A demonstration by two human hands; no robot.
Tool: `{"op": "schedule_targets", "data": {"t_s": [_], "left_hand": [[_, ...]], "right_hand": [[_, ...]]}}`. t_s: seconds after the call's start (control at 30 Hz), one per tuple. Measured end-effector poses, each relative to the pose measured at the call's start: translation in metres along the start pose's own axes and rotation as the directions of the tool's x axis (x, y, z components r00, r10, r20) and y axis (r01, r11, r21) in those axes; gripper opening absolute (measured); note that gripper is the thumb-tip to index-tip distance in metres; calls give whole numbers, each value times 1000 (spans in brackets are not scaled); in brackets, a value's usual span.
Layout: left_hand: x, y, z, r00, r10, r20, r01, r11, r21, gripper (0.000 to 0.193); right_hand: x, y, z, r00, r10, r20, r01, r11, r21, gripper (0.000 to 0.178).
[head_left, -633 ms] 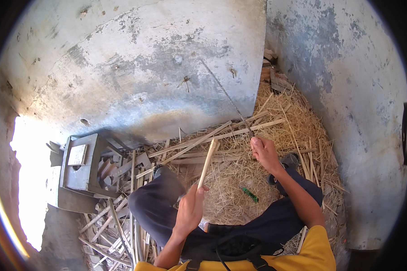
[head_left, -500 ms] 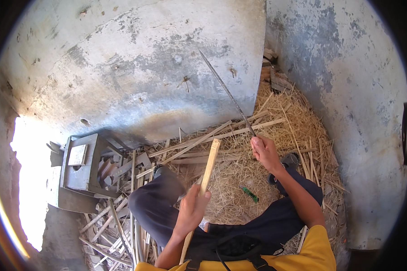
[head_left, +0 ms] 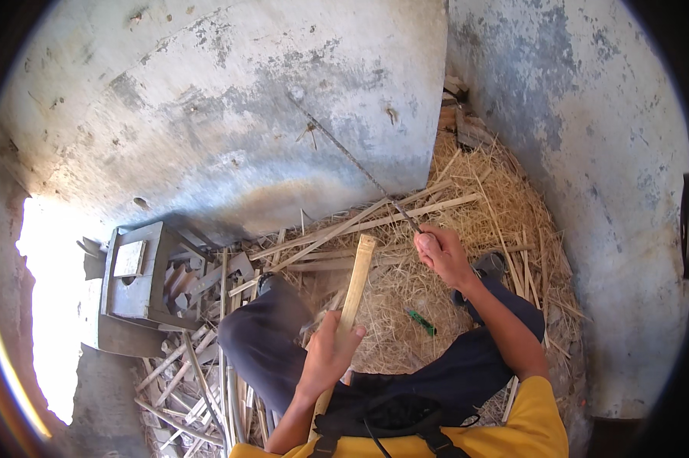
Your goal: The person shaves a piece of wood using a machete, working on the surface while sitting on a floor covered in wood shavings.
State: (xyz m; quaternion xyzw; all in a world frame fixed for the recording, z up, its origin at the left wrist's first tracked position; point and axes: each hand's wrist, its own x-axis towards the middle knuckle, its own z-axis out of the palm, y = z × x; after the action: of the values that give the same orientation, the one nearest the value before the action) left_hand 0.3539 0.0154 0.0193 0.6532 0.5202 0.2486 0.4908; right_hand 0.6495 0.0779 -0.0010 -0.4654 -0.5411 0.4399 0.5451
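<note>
A: What's just changed?

B: The long, thin, dark rod [head_left: 352, 159] has swung leftward, its far end now seen against the wall [head_left: 207, 153], upper middle of the frame. The pale wooden strip [head_left: 357, 280], at the centre, has barely moved.

A: And each grip?

B: The right hand [head_left: 444, 256], right of centre, has its fingers curled round the rod's lower end. The left hand [head_left: 331, 355], below centre, is wrapped round the strip, whose upper end juts out free.

A: Meaning what for the work?

B: I'd judge the rod isn't working the strip this instant; they look apart, with straw [head_left: 394, 320] showing between. A small green object [head_left: 421, 322] lies there too.
</note>
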Motion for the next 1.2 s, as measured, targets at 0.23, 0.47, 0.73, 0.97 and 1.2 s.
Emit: {"op": "schedule_targets", "data": {"t_s": [0.23,0.47,0.73,0.97,1.2], "left_hand": [[-8,-71,20,998,56,-6,-56,997,46,43],[-5,-137,34,932,-117,344,-10,938,347,30],[81,-97,41,983,46,178,-155,722,674,19],[159,-242,80,950,29,309,-289,446,847,22],[193,-298,66,892,-98,441,-363,425,829,25]], "right_hand": [[-4,13,-19,997,66,-43,-65,998,2,38],[-37,53,-48,951,250,-182,-295,912,-286,48],[-92,107,-60,845,429,-319,-526,776,-349,58],[-110,179,-51,832,440,-338,-548,746,-378,66],[-173,252,6,785,423,-453,-590,733,-338,61]]}}
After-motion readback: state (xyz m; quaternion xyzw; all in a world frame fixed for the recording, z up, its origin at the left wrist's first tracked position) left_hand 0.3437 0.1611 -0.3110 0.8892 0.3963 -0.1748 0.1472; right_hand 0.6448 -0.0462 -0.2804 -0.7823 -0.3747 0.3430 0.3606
